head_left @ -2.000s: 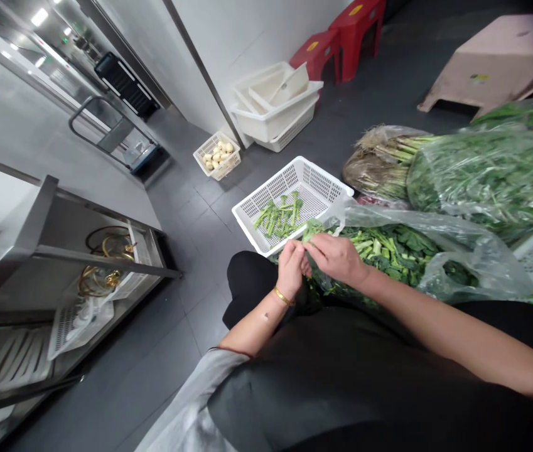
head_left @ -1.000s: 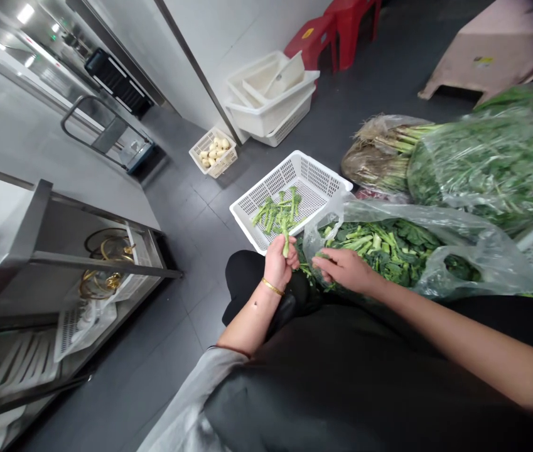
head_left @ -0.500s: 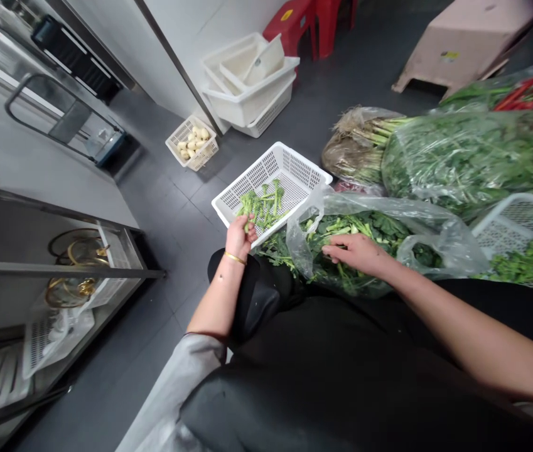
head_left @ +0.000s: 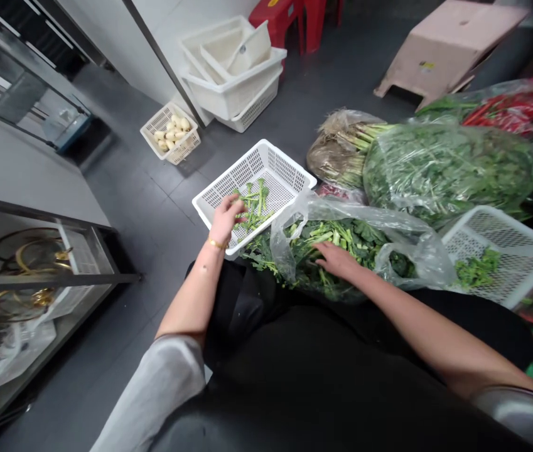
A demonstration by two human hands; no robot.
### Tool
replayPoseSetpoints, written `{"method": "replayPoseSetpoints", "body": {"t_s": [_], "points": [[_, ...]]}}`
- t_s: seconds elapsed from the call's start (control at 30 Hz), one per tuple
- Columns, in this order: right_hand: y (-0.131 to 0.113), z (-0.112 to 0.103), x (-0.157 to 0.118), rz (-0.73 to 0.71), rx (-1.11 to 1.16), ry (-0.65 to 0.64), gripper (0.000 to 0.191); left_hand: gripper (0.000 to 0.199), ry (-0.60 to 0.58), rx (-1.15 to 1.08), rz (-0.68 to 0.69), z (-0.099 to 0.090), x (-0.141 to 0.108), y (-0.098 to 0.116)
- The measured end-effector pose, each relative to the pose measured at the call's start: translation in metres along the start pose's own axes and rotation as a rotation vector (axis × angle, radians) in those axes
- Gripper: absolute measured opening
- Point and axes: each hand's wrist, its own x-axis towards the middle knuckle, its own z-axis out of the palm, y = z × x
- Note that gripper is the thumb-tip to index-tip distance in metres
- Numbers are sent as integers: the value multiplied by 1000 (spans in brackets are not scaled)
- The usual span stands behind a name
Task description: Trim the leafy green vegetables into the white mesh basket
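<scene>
My left hand (head_left: 227, 216) is over the near left side of a white perforated basket (head_left: 289, 164), fingers loosely apart and a little blurred. Thin-stemmed green broccoli pieces (head_left: 260, 199) lie inside the basket, some partly hidden by that hand. On my right, an opened clear plastic bag (head_left: 289, 251) holds leafy broccoli stalks (head_left: 334, 233). My right hand (head_left: 336, 260) reaches over the bag's mouth, its fingers spread and touching or just above the greens. I see nothing gripped in it. Leaves and stalks also stick out between bag and basket.
Farther right sits a white basket (head_left: 525, 251) with trimmed greens. Behind it are bagged leafy vegetables (head_left: 449, 166) and rooted stalks (head_left: 336, 150). Beyond are a small basket of pale vegetables (head_left: 169, 135), stacked white tubs (head_left: 233, 94) and a pink stool (head_left: 449, 47). A metal shelf (head_left: 120, 278) stands left.
My left hand has loosened from the broccoli it held over the basket. My right hand has lowered toward the bag's greens, its fingers spreading. The view has shifted to the right.
</scene>
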Motion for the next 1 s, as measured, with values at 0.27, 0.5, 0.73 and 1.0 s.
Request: {"method": "replayPoseSetpoints", "body": {"t_s": [0.27, 0.5, 0.73, 1.0], "points": [[16, 44, 55, -175, -236, -60, 49, 31, -243, 174, 11, 13, -14, -21], [20, 28, 42, -37, -206, -120, 26, 24, -249, 185, 0, 18, 0, -20], [48, -81, -2, 210, 17, -27, 27, 27, -337, 96, -43, 14, -25, -15], [-85, -102, -14, 230, 1221, 41, 42, 43, -624, -199, -210, 66, -133, -37]]}}
